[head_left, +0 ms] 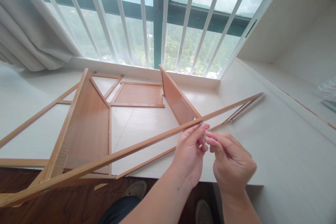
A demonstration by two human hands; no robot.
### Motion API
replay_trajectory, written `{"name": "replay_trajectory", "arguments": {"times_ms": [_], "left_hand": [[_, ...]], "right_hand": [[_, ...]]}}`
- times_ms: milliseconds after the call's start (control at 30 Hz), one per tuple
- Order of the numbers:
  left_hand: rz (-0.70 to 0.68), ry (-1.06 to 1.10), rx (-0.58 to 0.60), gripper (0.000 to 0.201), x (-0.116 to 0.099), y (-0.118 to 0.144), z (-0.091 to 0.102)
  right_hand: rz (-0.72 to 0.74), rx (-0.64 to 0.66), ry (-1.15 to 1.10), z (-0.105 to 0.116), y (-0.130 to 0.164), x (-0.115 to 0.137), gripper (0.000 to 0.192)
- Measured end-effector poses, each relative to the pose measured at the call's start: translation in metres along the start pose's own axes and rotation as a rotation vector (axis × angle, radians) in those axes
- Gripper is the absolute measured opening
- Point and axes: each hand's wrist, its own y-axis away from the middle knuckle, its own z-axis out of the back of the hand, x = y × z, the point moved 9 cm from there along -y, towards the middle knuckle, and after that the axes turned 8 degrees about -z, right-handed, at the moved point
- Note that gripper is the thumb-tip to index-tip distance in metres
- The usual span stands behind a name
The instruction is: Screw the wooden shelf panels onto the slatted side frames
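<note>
Head view: hands [208, 147] pinch small fitting at thin wooden frame [110, 157].

home, curtain [31, 35], barred window [157, 24], high-rise view

Barred window [157, 24], grey curtain [31, 31], white ledge [275, 154].

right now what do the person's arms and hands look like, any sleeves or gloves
Both are bare: no gloves, no sleeves in view as far up as the forearms show. The left hand and right hand show no rings, watch or bands. Fingernails are short and plain. A small dark mark sits on the left forearm.
</note>
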Motion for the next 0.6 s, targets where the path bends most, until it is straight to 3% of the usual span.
{"name": "replay_trajectory", "arguments": {"times_ms": [200, 433, 600], "left_hand": [[-0.017, -0.004, 0.02, 0.029, 0.0, -0.002, 0.001], [-0.156, -0.251, 0.102, 0.038, -0.011, -0.004, 0.008], [-0.234, -0.443, 0.11, 0.042, -0.016, -0.01, 0.023]], "right_hand": [[0.095, 0.079, -0.001, -0.005, -0.002, 0.006, 0.031], [0.167, 0.097, 0.007, 0.0, -0.002, 0.009, 0.048], [0.195, 0.19, -0.001, -0.005, -0.003, 0.008, 0.053]]}}
